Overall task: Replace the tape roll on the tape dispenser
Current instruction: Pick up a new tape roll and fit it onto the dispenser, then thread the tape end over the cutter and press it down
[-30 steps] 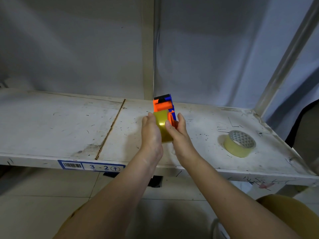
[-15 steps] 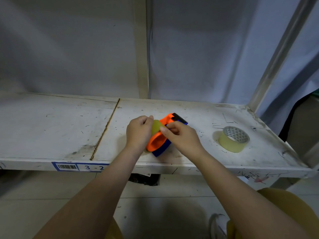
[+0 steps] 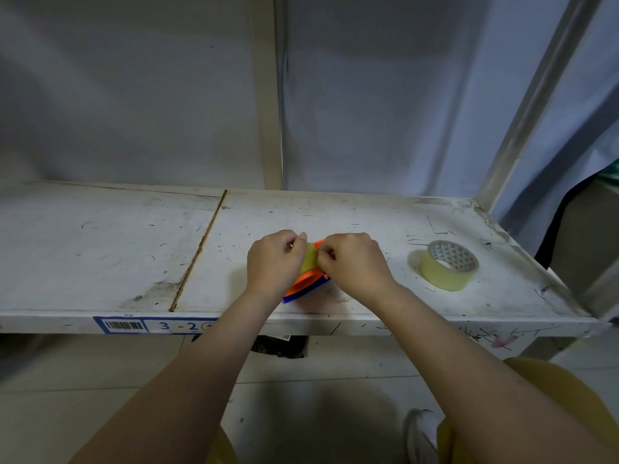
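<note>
An orange and blue tape dispenser [image 3: 303, 287] lies on its side near the front edge of the white shelf [image 3: 100, 249]. A yellowish tape roll [image 3: 308, 259] sits in it, mostly hidden between my hands. My left hand [image 3: 274, 262] is closed on the left side of that roll. My right hand [image 3: 353, 261] pinches at the roll and dispenser from the right, covering the dispenser's far end. A second yellowish tape roll [image 3: 448, 265] with a patterned core lies flat on the shelf to the right, apart from both hands.
A seam [image 3: 197, 252] runs front to back in the shelf left of my hands. A blue barcode label marked 3-2 [image 3: 154, 325] is on the front edge. Upright posts [image 3: 266, 95] stand behind, one slanting at the right [image 3: 522, 108]. Grey sheeting hangs behind.
The dispenser went from upright to lying on its side on the shelf. Both hands closed in over the roll, the right hand now covering the dispenser's far end.
</note>
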Tool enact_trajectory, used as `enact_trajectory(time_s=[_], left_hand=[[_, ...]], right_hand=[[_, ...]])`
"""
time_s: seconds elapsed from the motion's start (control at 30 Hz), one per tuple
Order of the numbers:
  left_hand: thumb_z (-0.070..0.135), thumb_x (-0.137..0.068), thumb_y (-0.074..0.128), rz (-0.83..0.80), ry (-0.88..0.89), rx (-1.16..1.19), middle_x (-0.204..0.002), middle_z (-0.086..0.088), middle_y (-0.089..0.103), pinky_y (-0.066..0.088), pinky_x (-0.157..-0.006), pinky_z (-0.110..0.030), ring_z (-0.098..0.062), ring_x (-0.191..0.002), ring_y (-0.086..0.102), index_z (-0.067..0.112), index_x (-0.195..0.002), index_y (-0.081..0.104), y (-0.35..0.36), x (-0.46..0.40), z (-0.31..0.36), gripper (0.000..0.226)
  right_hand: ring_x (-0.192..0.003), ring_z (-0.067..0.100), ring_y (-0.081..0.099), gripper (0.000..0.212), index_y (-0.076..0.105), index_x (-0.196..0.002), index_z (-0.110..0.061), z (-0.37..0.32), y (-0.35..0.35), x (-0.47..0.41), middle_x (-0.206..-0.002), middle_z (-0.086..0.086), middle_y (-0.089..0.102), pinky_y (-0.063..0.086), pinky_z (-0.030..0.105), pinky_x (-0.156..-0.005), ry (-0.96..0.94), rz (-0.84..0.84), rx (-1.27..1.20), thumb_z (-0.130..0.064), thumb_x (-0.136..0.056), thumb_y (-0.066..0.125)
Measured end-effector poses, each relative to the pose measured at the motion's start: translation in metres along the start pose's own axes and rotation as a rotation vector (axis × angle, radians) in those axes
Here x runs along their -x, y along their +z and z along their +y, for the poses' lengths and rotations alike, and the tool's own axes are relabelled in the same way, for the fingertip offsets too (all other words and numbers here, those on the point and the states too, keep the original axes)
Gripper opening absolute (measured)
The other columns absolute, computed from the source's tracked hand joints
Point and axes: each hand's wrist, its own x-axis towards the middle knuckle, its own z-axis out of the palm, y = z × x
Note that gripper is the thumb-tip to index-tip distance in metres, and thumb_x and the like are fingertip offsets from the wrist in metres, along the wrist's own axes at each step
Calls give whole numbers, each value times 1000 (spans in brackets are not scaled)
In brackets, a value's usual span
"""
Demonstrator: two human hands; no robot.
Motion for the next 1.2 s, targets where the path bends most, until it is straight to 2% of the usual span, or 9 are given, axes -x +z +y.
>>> enact_trajectory(time_s=[0.13, 0.33, 0.5, 0.6, 0.67, 0.73, 0.83, 1.0, 1.2], left_hand=[[28, -93, 50, -6, 42, -34, -49, 1, 41, 31, -53, -30, -18, -54, 41, 12, -53, 47, 1, -2, 0, 43], [31, -93, 50, -33, 103, -90, -58, -11, 58, 43, -58, -35, -27, -62, 56, 4, -66, 62, 3, -2, 2, 40], [29, -97, 42, -120, 204, -289, -65, -7, 56, 42, -62, -34, -28, -68, 54, 6, -69, 56, -2, -6, 7, 39], [23, -94, 41, -313, 290, -416, -110, -7, 63, 45, -89, -40, -26, -104, 55, 9, -112, 63, -8, -7, 16, 31], [34, -84, 51, -461, 314, -538, -127, -5, 54, 39, -97, -38, -25, -117, 47, 13, -130, 51, -9, -5, 22, 51], [46, -73, 60, -509, 352, -669, -124, -3, 50, 36, -96, -38, -24, -116, 44, 15, -129, 46, -6, -5, 24, 66], [56, -67, 71, -521, 344, -718, -120, -1, 49, 39, -93, -36, -23, -113, 44, 16, -126, 47, 0, -11, 24, 74], [54, -64, 77, -579, 313, -665, -118, 0, 50, 40, -92, -36, -21, -111, 43, 19, -123, 51, 4, -18, 27, 73], [53, -61, 79, -570, 301, -603, -118, 1, 53, 43, -92, -37, -20, -111, 46, 20, -122, 52, 2, -20, 23, 75]], right_hand=[[-75, 22, 64, 28, 72, -75, -14, 0, -4, 0, -70, 4, 72, 54, 37, -69, 41, -25, -102, -31, -81, 51], [-81, 22, 62, 20, 71, -85, -14, 1, -13, -3, -81, 3, 71, 52, 34, -70, 20, -67, -37, -17, -84, 51], [-86, 25, 62, 19, 63, -83, -14, 7, -9, -7, -88, 3, 67, 51, 35, -71, 118, -168, -133, -12, -89, 45], [-83, 24, 66, 23, 61, -71, -18, 13, -8, -12, -79, 0, 65, 56, 37, -73, 242, -206, -283, -6, -86, 48], [-73, 19, 62, 21, 64, -71, -13, 15, -8, -14, -72, 0, 62, 53, 32, -67, 321, -220, -389, -5, -86, 51], [-65, 16, 58, 16, 67, -83, -1, 14, -9, -14, -74, 7, 62, 48, 26, -62, 390, -262, -512, -4, -88, 51], [-69, 21, 56, 22, 64, -95, 10, 14, -10, -13, -79, 16, 61, 44, 30, -63, 429, -284, -554, -4, -88, 48], [-59, 19, 49, 40, 48, -62, -10, 16, -7, -13, -60, 6, 53, 36, 26, -54, 353, -280, -461, -29, -97, 44], [-67, 19, 44, 35, 45, -66, -12, 16, 0, -15, -66, 2, 47, 36, 30, -61, 288, -268, -398, -23, -98, 40]])
